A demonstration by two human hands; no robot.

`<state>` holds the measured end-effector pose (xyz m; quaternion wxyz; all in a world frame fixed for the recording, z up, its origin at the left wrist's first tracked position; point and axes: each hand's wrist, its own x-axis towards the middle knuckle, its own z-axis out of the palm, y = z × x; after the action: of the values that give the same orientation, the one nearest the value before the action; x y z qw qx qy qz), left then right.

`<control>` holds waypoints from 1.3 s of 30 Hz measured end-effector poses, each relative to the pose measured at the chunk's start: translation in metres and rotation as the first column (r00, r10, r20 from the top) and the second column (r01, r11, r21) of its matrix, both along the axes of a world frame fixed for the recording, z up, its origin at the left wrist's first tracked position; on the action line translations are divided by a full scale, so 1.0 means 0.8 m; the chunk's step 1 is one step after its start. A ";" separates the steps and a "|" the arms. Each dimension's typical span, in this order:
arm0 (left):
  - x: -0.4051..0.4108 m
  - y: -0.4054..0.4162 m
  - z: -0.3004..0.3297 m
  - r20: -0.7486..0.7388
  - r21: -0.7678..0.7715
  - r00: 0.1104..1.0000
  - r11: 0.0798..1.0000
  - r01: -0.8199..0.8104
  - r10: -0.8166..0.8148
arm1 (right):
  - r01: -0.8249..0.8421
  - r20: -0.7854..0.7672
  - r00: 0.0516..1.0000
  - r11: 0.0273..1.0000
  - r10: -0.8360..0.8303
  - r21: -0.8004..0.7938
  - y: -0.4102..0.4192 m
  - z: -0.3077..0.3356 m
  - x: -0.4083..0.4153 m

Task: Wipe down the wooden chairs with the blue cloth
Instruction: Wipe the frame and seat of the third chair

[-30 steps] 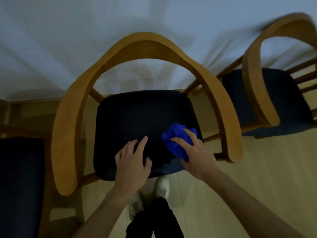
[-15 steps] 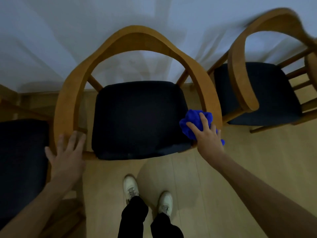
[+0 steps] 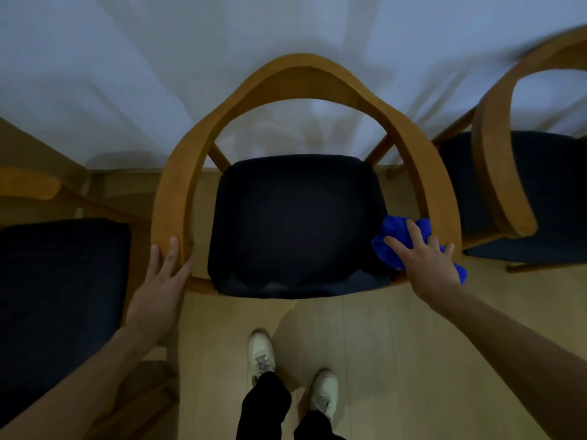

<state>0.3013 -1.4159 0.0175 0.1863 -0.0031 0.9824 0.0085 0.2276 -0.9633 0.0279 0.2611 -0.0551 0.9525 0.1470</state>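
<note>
A wooden armchair (image 3: 305, 81) with a curved backrest and a dark seat cushion (image 3: 295, 223) stands right in front of me. My left hand (image 3: 162, 274) rests with straight fingers on the front end of its left armrest. My right hand (image 3: 425, 255) presses the bunched blue cloth (image 3: 392, 236) with spread fingers against the front end of the right armrest, which the cloth and hand cover.
A second wooden chair (image 3: 498, 173) with a dark seat stands close on the right, a third one (image 3: 57, 281) close on the left. White drapery (image 3: 127, 74) hangs behind them. My feet in white shoes (image 3: 262, 357) stand on the light wooden floor (image 3: 381, 344).
My left hand left the seat cushion and came to rest on the left armrest. My right hand carried the cloth from the seat's front right to the right armrest's end.
</note>
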 end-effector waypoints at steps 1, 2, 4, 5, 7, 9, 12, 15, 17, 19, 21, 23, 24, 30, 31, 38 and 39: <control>-0.006 0.006 -0.001 -0.005 0.012 1.000 1.000 -0.003 0.004 | 0.000 -0.003 1.000 1.000 0.000 -0.005 0.006 0.001 -0.009; -0.014 0.011 -0.002 -0.004 0.016 1.000 1.000 -0.002 0.002 | 0.004 -0.003 1.000 1.000 -0.004 -0.006 0.011 0.003 -0.018; -0.030 0.019 -0.003 -0.018 0.012 1.000 1.000 0.007 -0.007 | 0.017 0.001 1.000 1.000 -0.017 -0.008 0.016 0.007 -0.037; -0.040 0.022 -0.003 -0.033 0.010 0.999 1.000 0.020 -0.020 | 0.034 0.007 0.999 0.999 -0.033 -0.009 0.017 0.009 -0.047; -0.064 0.028 -0.004 -0.058 -0.006 0.997 0.998 0.056 -0.057 | 0.084 0.021 0.996 0.996 -0.084 -0.006 0.016 0.013 -0.066; -0.087 0.034 -0.004 -0.062 -0.022 0.995 0.997 0.074 -0.076 | 0.137 0.019 0.990 0.991 -0.137 -0.006 0.011 0.014 -0.080; -0.115 0.041 0.000 -0.064 -0.065 0.995 0.995 0.078 -0.082 | 0.109 -0.048 0.993 0.994 -0.109 -0.017 -0.008 0.011 -0.088; -0.127 0.059 0.009 -0.032 -0.175 0.997 0.982 0.070 -0.077 | 0.006 -0.091 0.996 0.996 -0.015 -0.093 -0.042 0.011 -0.083; -0.127 0.074 0.012 -0.081 -0.195 0.991 0.977 0.089 -0.107 | -0.033 -0.103 0.995 0.984 0.015 -0.175 -0.069 0.010 -0.077; -0.118 0.088 0.015 -0.153 -0.177 0.975 0.975 0.136 -0.164 | -0.079 -0.112 0.992 0.968 0.053 -0.236 -0.098 0.011 -0.071; -0.106 0.095 0.016 -0.187 -0.149 0.967 0.978 0.147 -0.174 | -0.135 -0.128 0.987 0.946 0.102 -0.293 -0.123 0.015 -0.066; -0.091 0.091 0.015 -0.197 -0.115 0.971 0.986 0.117 -0.138 | -0.194 -0.129 0.979 0.920 0.158 -0.339 -0.145 0.019 -0.058; -0.082 0.086 0.014 -0.200 -0.098 0.973 0.990 0.098 -0.116 | -0.224 -0.129 0.973 0.907 0.190 -0.356 -0.155 0.020 -0.053; -0.039 0.047 0.017 -0.210 -0.010 0.977 1.000 -0.024 0.022 | -0.347 -0.104 0.937 0.846 0.334 -0.405 -0.226 0.037 -0.029; -0.034 0.039 0.020 -0.209 -0.001 0.977 0.999 -0.052 0.050 | -0.381 -0.104 0.922 0.833 0.372 -0.400 -0.240 0.043 -0.027; -0.020 -0.061 0.033 -0.251 0.032 0.938 0.971 -0.237 0.237 | -0.628 -0.224 0.775 0.678 0.591 -0.383 -0.369 0.086 -0.044; -0.017 -0.081 0.035 -0.261 0.048 0.925 0.961 -0.273 0.276 | -0.642 -0.240 0.762 0.654 0.601 -0.399 -0.393 0.090 -0.048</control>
<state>0.2878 -1.4806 0.0458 0.0501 -0.1382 0.9883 0.0403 0.1890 -1.2775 0.1001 0.1327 -0.4311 0.8925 0.0003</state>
